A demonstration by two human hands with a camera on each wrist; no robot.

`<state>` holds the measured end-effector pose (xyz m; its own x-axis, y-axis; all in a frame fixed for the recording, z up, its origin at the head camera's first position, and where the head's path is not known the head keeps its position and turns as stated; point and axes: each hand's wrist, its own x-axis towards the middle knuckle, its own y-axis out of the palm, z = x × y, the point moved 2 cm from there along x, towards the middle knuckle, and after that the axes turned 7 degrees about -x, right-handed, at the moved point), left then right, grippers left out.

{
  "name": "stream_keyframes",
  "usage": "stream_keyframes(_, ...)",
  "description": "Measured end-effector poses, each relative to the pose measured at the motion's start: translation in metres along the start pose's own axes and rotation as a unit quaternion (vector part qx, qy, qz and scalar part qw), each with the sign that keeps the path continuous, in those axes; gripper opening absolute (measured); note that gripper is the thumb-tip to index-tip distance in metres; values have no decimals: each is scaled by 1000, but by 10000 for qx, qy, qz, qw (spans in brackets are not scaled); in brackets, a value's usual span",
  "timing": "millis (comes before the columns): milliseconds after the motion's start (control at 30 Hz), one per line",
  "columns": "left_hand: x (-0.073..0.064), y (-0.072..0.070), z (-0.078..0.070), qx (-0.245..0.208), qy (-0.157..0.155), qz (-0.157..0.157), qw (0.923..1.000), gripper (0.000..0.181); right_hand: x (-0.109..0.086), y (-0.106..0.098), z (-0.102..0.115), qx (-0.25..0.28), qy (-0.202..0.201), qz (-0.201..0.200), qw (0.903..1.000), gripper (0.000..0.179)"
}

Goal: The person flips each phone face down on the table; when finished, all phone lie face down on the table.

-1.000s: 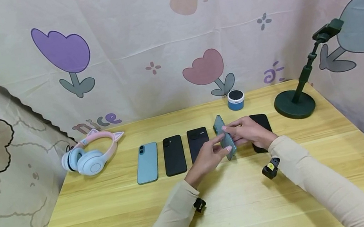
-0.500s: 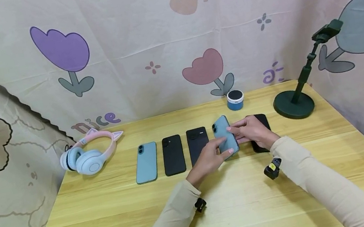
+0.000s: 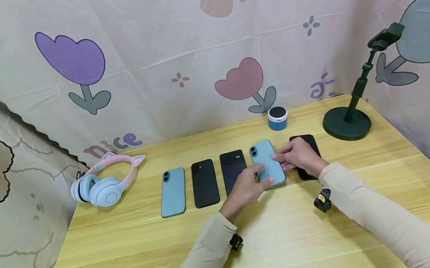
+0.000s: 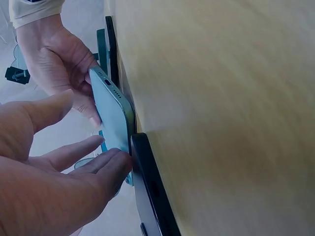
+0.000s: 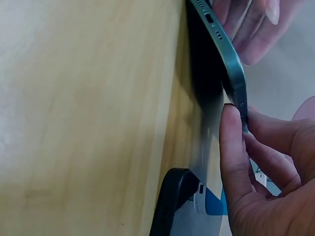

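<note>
A light blue smartphone (image 3: 268, 163), camera side up, is tilted with its right edge off the table. My right hand (image 3: 299, 155) pinches that edge; in the right wrist view the smartphone's rim (image 5: 231, 59) runs between thumb and fingers (image 5: 270, 130). At the opposite edge is my left hand (image 3: 245, 188), its fingertips (image 4: 120, 160) touching the smartphone and its thumb held apart in the left wrist view. Just left lies a black smartphone (image 3: 232, 161), partly covered by the left hand. Another black smartphone (image 3: 310, 142) lies partly beneath the right hand.
Further left on the wooden table (image 3: 133, 259) lie a black smartphone (image 3: 205, 185) and a light blue one (image 3: 172, 192). Cat-ear headphones (image 3: 110, 183) rest at the left edge. A small blue speaker (image 3: 278, 118) and a dark green stand (image 3: 347, 123) are at the back right.
The light blue smartphone was nearly on its edge and has been lowered leftward, its back turning upward. Both hands have stayed at its sides.
</note>
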<state>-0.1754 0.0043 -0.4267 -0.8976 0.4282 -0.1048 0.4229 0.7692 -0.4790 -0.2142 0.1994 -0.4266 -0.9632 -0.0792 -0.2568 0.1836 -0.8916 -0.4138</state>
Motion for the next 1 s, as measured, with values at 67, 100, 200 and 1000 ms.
stream_keyframes(67,0,0,0,41,-10,-20,10000,54,0,1,-1,-68,-59,4,10000,32)
stream_keyframes(100,0,0,0,58,-17,-20,10000,54,0,1,-2,-110,-88,5,9999,32)
stream_keyframes(200,0,-1,-1,73,-20,-4,10000,54,0,1,-3,-310,-174,-10,9994,31)
stream_keyframes(1000,17,8,-19,631,196,-144,9977,45,-17,-44,-1,-1221,-119,-124,9924,39)
